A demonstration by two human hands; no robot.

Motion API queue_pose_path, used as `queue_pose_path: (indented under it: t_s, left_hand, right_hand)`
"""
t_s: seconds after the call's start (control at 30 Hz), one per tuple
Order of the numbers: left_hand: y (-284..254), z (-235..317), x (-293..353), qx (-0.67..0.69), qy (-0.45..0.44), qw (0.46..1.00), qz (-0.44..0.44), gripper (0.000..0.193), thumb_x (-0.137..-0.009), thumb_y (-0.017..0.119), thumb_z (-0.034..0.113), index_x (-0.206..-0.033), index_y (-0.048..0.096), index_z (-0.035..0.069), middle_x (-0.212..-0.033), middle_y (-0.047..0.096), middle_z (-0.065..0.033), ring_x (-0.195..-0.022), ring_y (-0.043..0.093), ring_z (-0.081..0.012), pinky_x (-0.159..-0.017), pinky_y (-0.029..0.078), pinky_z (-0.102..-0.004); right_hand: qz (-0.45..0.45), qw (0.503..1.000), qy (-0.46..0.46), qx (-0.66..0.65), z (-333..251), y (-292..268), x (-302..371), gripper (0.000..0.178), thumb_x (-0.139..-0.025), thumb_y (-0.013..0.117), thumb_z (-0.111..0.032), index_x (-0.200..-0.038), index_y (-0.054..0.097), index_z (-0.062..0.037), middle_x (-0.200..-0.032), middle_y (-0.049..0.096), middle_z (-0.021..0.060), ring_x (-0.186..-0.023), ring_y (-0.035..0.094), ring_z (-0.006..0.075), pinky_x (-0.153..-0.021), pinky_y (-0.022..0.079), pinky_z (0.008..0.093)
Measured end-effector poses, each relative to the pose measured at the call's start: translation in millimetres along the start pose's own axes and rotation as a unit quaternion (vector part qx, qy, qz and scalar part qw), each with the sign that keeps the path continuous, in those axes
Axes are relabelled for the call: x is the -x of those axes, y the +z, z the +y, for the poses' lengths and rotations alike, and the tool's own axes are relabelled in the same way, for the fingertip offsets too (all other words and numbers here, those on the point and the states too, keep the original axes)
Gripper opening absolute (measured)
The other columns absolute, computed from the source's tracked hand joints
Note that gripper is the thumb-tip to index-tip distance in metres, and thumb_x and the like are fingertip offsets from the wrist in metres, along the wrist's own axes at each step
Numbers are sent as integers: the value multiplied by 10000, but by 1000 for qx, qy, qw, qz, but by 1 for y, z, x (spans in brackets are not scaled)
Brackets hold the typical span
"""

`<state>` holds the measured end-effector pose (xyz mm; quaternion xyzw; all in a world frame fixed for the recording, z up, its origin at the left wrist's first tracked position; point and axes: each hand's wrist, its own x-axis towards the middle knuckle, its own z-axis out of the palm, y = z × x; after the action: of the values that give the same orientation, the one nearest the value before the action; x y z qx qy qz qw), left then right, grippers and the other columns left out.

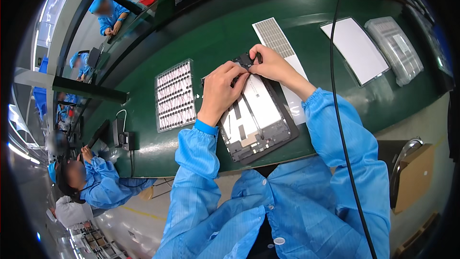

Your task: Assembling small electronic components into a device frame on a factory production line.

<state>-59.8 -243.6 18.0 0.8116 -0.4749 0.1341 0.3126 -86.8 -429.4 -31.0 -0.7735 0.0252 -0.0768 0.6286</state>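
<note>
An opened tablet (261, 108) lies on the green workbench in front of me, its white battery panels and dark circuit boards exposed. At its far end, my left hand (219, 91) bends over the edge with fingers pinched together. My right hand (273, 65) meets it there, thumb and fingers also closed in a pinch near the black parts (243, 61) at that end. Whatever tiny piece lies between the fingertips is hidden by the hands. A blue band circles my left wrist.
Left of the tablet, a clear tray (175, 97) holds rows of small wired parts. A sheet of labels (273, 38) lies beyond it. Rightward are a white sheet (357, 50) and a plastic-wrapped pack (395, 50). A black cable (334, 67) hangs across the view. Co-workers sit at left.
</note>
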Motion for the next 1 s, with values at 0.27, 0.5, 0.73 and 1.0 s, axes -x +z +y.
queue_pose_path:
  t_s: [0.27, 0.5, 0.73, 1.0]
  left_hand:
    - [1, 0, -1, 35, -127, 991, -30, 136, -820, 753, 156, -846, 669, 52, -848, 614, -66, -678, 620, -231, -599, 486, -348]
    - [6, -2, 0, 29, -129, 991, -14, 202, -832, 727, 138, -981, 633, 39, -947, 632, -99, -959, 618, -293, -863, 453, -396]
    - [-5, -13, 38, 140, -58, 976, 157, 163, -920, 602, 113, -1069, 648, 69, -1080, 655, -86, -1072, 604, -283, -1065, 349, -443]
    - [-22, -16, 59, 185, 2, 933, 308, 220, -894, 574, 113, -1109, 619, 117, -1216, 587, -92, -1141, 521, -291, -1071, 272, -478]
  right_hand:
    - [-48, 994, 20, 93, -8, -11, -7, 323, -757, 776, -63, -982, 545, -56, -752, 581, 5, -708, 569, 127, -633, 457, 295]
    - [131, 923, -144, 332, -38, -18, 63, 217, -852, 721, -177, -949, 554, -80, -751, 652, 158, -765, 645, 385, -664, 462, 500]
    - [32, 990, -86, 107, -43, -9, 115, 245, -842, 694, 43, -931, 479, -33, -1107, 694, 186, -1144, 657, 284, -887, 509, 409]
    - [58, 994, -31, -91, -87, -20, 25, 319, -883, 618, 90, -1005, 408, -117, -1505, 498, 172, -1167, 592, 163, -920, 500, 264]
